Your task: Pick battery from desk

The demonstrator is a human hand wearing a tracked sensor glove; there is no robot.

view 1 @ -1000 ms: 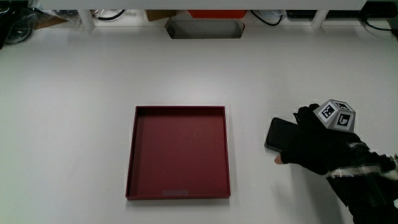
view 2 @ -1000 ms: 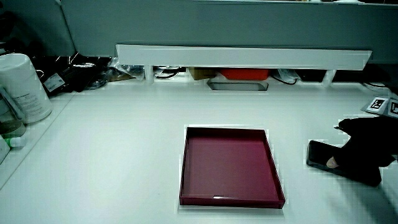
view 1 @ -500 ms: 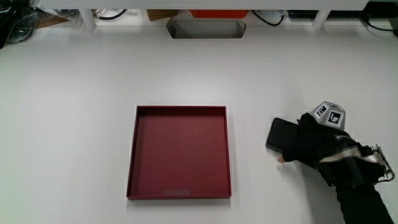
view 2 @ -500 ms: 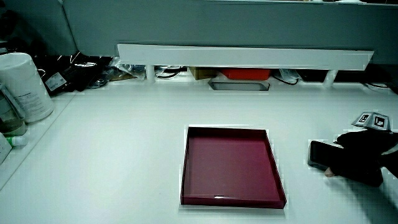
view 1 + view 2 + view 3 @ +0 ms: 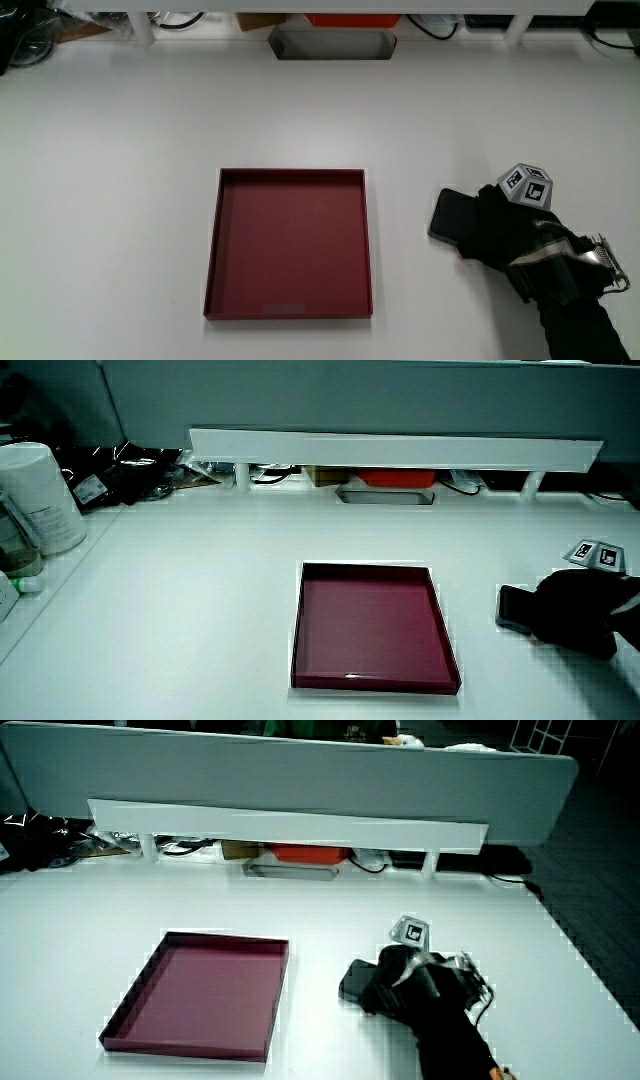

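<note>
The battery [image 5: 449,213] is a flat black block lying on the white desk beside the dark red tray [image 5: 212,250]. The gloved hand [image 5: 496,233] rests over the battery's end that points away from the tray, fingers curled around it, with the patterned cube [image 5: 527,185] on its back. About half of the battery is hidden under the fingers. Both side views show the same hold: battery [image 5: 511,605] and hand [image 5: 575,616], battery [image 5: 355,978] and hand [image 5: 411,986]. The tray [image 5: 297,632] [image 5: 140,986] holds nothing.
A shallow grey container [image 5: 330,45] sits at the desk's edge under a low white shelf [image 5: 395,450], farther from the person than the tray. Nearby is an orange item [image 5: 350,20]. A white cylindrical tub [image 5: 38,498] and black clutter [image 5: 125,475] stand at a desk corner.
The hand has closed down over the battery: the pale thumb tip seen earlier is now tucked out of sight. The battery stays in the same spot on the desk.
</note>
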